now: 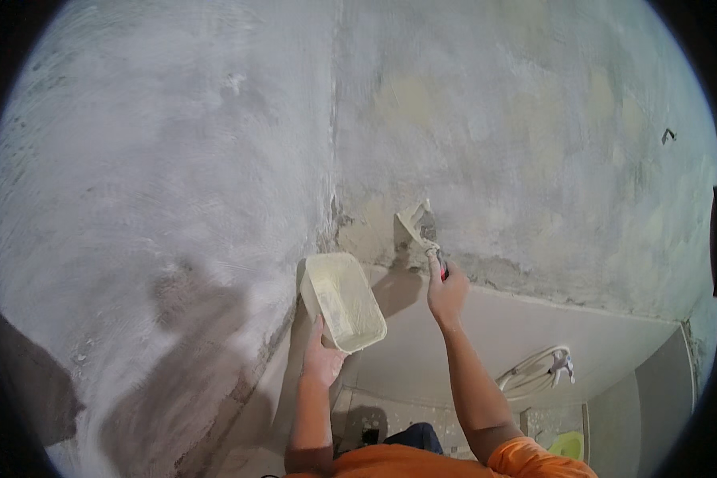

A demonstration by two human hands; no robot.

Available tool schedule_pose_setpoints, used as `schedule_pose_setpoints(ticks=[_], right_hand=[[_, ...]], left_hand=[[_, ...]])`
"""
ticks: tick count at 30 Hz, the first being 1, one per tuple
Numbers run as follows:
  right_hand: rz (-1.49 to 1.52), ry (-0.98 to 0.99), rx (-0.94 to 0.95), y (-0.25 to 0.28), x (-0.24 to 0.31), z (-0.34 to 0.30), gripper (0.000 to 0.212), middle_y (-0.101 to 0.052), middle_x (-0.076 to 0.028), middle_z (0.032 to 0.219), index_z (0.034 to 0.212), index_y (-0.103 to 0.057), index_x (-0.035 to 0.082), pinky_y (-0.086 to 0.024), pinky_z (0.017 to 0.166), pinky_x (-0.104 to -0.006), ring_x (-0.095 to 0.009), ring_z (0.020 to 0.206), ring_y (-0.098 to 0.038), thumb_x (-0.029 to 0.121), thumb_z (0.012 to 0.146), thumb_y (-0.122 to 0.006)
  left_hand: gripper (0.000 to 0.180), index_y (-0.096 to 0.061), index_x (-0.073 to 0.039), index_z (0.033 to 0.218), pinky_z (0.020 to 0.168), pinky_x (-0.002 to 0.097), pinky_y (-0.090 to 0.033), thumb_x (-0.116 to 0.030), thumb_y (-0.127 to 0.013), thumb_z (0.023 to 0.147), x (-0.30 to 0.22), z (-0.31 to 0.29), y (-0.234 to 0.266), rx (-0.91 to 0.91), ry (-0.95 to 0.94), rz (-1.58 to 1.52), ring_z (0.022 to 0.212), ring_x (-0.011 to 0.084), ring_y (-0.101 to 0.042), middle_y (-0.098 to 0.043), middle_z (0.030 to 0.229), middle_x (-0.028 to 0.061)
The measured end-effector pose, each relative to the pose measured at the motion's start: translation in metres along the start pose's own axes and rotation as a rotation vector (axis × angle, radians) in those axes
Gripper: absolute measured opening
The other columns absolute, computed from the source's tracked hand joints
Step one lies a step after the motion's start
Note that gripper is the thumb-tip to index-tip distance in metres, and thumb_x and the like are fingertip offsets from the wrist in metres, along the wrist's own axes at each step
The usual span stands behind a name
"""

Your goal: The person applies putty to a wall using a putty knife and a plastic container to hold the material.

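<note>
My left hand (322, 362) grips a cream-coloured rectangular plastic tub (344, 301) from below, its opening tilted toward me. Pale filler smears its inner walls. Closed round a handle with a bit of red on it, my right hand (448, 293) holds a putty knife (419, 225). Cream filler coats the blade, which is at the right-hand wall (486, 159), just above the tiled part and right of the inside corner. Whether the blade's edge presses on the plaster I cannot tell.
White tiles (422, 334) line the lower wall, with a rough edge along their top. A tap with a coiled pale hose (538, 370) sticks out at the lower right. A yellow-green basin (567, 444) stands below it. The left wall (159, 143) carries my shadow.
</note>
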State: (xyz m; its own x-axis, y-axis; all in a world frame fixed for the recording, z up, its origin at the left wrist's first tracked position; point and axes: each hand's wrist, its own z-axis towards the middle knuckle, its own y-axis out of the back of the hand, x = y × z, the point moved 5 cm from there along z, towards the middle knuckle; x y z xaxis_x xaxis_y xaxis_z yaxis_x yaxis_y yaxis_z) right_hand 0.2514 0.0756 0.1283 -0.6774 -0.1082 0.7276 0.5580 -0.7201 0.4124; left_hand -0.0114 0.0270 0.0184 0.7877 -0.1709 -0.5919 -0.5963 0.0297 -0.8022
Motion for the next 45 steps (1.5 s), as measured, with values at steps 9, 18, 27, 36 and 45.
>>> schedule_pose_setpoints(ticks=[9, 18, 27, 36, 45], right_hand=[[0.21, 0.165, -0.012, 0.017, 0.187, 0.132, 0.06, -0.065, -0.032, 0.083, 0.084, -0.067, -0.008, -0.047, 0.072, -0.0523, -0.047, 0.083, -0.066, 0.051, 0.095, -0.06], [0.213, -0.182, 0.057, -0.019, 0.013, 0.052, 0.063, -0.063, -0.031, 0.078, 0.083, -0.065, -0.011, -0.048, 0.074, -0.0493, -0.045, 0.078, -0.063, 0.052, 0.094, -0.063], [0.157, -0.058, -0.118, 0.026, 0.012, 0.007, 0.062, -0.046, -0.013, 0.059, 0.071, -0.058, -0.007, -0.037, 0.058, -0.0413, -0.021, 0.06, -0.043, 0.049, 0.097, -0.06], [0.211, 0.167, -0.067, -0.022, 0.149, 0.134, 0.06, -0.059, -0.024, 0.066, 0.076, -0.064, -0.008, -0.045, 0.066, -0.0454, -0.036, 0.062, -0.054, 0.048, 0.097, -0.06], [0.098, -0.137, 0.045, -0.022, -0.042, 0.004, 0.054, -0.063, -0.028, 0.076, 0.09, -0.067, -0.008, -0.045, 0.067, -0.0485, -0.04, 0.07, -0.06, 0.045, 0.098, -0.061]], left_hand=[[0.063, -0.03, -0.011, 0.157, 0.115, 0.0552, -0.037, -0.046, -0.043, 0.106, -0.004, -0.003, 0.002, 0.008, 0.079, -0.101, 0.14, 0.0389, -0.042, -0.038, 0.157, 0.0163], [0.061, -0.03, -0.008, 0.156, 0.116, 0.053, -0.037, -0.04, -0.046, 0.107, -0.008, -0.005, -0.005, -0.023, 0.014, -0.156, 0.142, 0.036, -0.041, -0.038, 0.156, 0.0152], [0.064, -0.034, -0.007, 0.154, 0.111, 0.0473, -0.042, -0.044, -0.052, 0.104, 0.009, 0.007, -0.005, 0.045, 0.06, -0.161, 0.138, 0.0337, -0.045, -0.043, 0.153, 0.0137], [0.063, -0.035, -0.008, 0.154, 0.116, 0.0484, -0.036, -0.043, -0.051, 0.105, 0.017, 0.001, -0.017, 0.063, 0.094, -0.093, 0.139, 0.0318, -0.044, -0.043, 0.153, 0.0134], [0.066, -0.031, -0.004, 0.155, 0.117, 0.0493, -0.036, -0.043, -0.05, 0.105, -0.003, -0.017, -0.001, -0.003, 0.02, -0.085, 0.141, 0.0339, -0.042, -0.041, 0.155, 0.0149]])
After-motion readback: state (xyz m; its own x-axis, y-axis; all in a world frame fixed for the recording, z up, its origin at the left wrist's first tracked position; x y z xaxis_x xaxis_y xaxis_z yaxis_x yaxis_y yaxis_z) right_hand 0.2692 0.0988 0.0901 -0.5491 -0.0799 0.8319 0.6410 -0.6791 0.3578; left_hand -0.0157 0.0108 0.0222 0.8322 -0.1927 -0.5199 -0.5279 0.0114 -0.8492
